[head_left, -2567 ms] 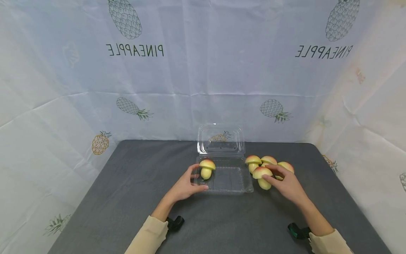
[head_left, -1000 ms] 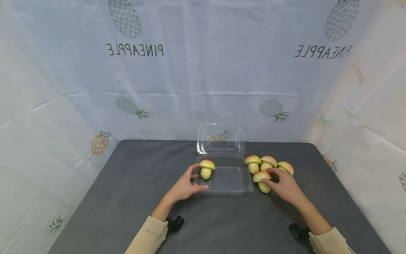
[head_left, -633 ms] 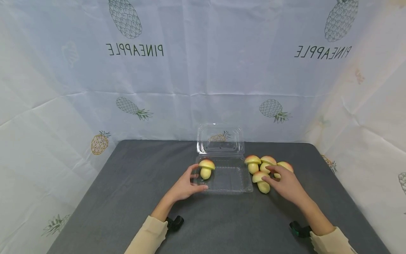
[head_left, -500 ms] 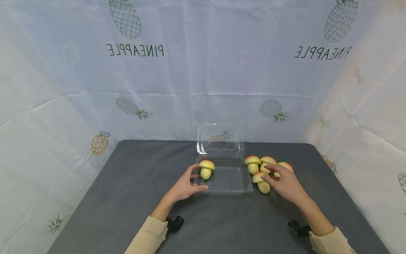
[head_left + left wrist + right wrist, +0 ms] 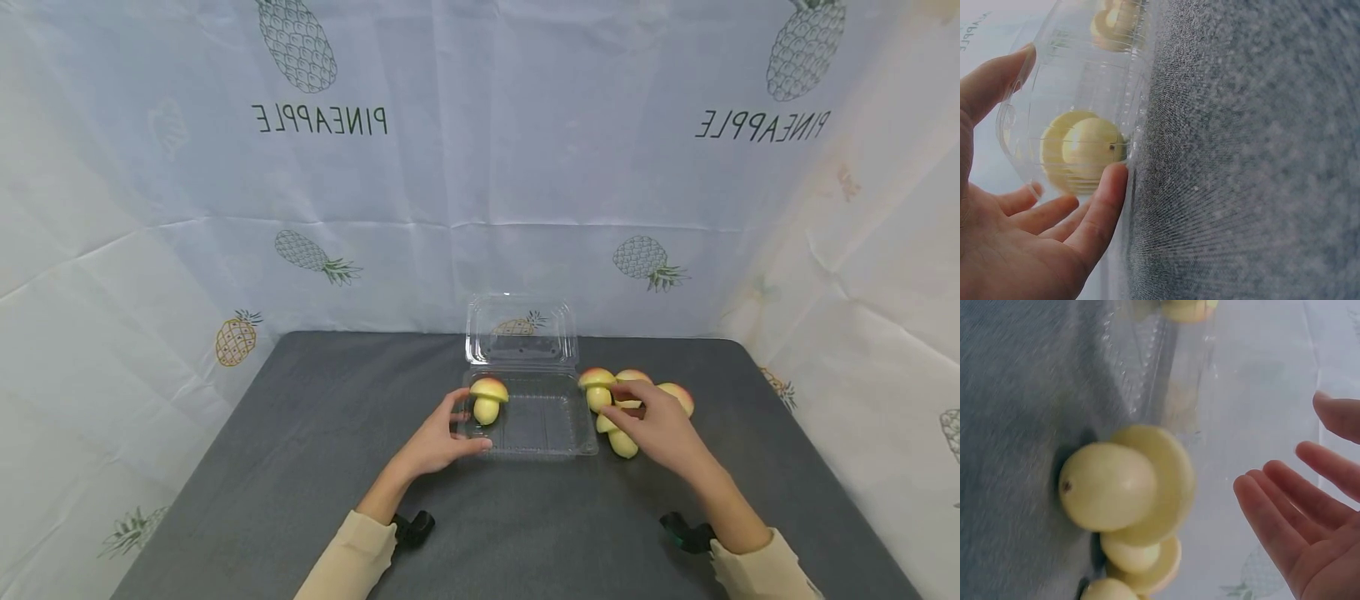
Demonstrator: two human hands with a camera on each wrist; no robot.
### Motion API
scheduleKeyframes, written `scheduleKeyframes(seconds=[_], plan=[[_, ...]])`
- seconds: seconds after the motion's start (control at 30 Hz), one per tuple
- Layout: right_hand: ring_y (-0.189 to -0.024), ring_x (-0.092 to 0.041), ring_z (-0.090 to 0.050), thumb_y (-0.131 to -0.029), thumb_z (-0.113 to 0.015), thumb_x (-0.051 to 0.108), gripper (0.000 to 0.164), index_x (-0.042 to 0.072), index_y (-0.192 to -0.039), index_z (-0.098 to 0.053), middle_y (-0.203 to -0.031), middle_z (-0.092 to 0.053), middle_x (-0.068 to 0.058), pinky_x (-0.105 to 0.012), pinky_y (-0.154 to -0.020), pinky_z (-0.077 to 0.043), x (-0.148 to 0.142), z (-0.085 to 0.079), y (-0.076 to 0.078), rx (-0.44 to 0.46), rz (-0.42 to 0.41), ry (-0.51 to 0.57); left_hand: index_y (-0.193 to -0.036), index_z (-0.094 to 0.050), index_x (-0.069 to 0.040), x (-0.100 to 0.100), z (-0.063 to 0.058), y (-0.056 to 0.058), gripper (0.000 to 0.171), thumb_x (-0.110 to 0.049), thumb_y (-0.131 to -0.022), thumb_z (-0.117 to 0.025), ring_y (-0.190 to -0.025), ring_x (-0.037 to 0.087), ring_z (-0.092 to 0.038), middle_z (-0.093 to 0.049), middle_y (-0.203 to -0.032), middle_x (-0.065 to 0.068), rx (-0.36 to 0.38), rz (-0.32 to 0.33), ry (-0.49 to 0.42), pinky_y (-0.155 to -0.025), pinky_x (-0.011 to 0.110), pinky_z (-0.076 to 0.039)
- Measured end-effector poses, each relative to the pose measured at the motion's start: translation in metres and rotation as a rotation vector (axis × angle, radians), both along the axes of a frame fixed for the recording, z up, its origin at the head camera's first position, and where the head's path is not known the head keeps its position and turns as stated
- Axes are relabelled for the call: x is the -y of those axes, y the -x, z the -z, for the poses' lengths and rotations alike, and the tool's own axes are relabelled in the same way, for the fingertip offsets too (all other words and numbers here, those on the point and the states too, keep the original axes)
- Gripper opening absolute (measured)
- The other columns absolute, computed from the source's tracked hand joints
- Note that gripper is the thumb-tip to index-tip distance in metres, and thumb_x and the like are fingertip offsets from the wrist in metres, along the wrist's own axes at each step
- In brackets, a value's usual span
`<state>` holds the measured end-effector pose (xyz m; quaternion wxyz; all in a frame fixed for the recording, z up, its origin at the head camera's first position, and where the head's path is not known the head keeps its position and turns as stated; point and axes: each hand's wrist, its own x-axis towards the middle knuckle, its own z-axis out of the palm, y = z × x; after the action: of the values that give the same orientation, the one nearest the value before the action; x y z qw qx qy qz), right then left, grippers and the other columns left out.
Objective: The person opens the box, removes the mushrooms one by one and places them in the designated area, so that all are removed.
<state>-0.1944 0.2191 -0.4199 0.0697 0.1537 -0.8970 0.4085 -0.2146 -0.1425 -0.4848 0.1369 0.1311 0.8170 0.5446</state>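
A clear plastic clamshell box (image 5: 551, 425) lies open in the middle of the dark table, lid raised at the back. My left hand (image 5: 435, 437) grips its left end, thumb at the front rim and fingers along the side. Inside, at the left, is one yellow mushroom-shaped piece (image 5: 487, 400) with a reddish cap. Several similar pieces stand just right of the box, including a back-left mushroom (image 5: 597, 392) and a front mushroom (image 5: 623, 443). My right hand (image 5: 660, 425) is over this group, partly covering it. In the right wrist view its fingers are extended and hold nothing.
The dark grey table (image 5: 525, 533) ends at a white cloth backdrop (image 5: 480, 167) printed with pineapples, which also covers both sides. The raised lid (image 5: 521, 333) stands near the table's back edge. A black strap device (image 5: 412, 529) hangs at each wrist.
The front mushroom shifted slightly towards me, and my right hand came off it. That hand has since moved left over the group towards the back-left mushroom. My left hand stays at the box.
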Motion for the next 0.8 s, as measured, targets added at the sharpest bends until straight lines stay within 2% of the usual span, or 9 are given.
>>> scheduleKeyframes(seconds=[0.3, 0.57, 0.8], plan=[[-0.111, -0.035, -0.063, -0.096, -0.075, 0.022, 0.040, 0.000, -0.128, -0.066, -0.117, -0.065, -0.017, -0.044, -0.088, -0.057, 0.020, -0.001, 0.003, 0.001, -0.024, 0.035, -0.161, -0.021, -0.014, 0.000, 0.001, 0.000, 0.098, -0.037, -0.088, -0.083, -0.110, 0.030, -0.066, -0.029, -0.162, 0.016, 0.002, 0.005, -0.004, -0.081, 0.042, -0.057], [-0.116, -0.036, -0.063, -0.098, -0.071, 0.029, 0.042, 0.002, -0.130, -0.065, -0.125, -0.065, -0.016, -0.043, -0.091, -0.057, 0.038, -0.001, 0.012, -0.004, -0.060, 0.080, -0.161, -0.021, -0.014, 0.001, 0.002, 0.002, 0.099, -0.037, -0.087, -0.083, -0.111, 0.030, -0.066, -0.028, -0.162, 0.015, -0.002, -0.001, -0.009, -0.082, 0.042, -0.057], [-0.114, -0.034, -0.062, -0.098, -0.070, 0.035, 0.045, 0.005, -0.132, -0.064, -0.127, -0.063, -0.014, -0.047, -0.092, -0.055, 0.050, 0.000, 0.016, 0.008, -0.031, 0.049, -0.161, -0.022, -0.015, 0.001, 0.004, 0.004, 0.100, -0.038, -0.086, -0.084, -0.114, 0.032, -0.064, -0.025, -0.164, 0.012, 0.007, -0.006, -0.011, -0.081, 0.041, -0.057]])
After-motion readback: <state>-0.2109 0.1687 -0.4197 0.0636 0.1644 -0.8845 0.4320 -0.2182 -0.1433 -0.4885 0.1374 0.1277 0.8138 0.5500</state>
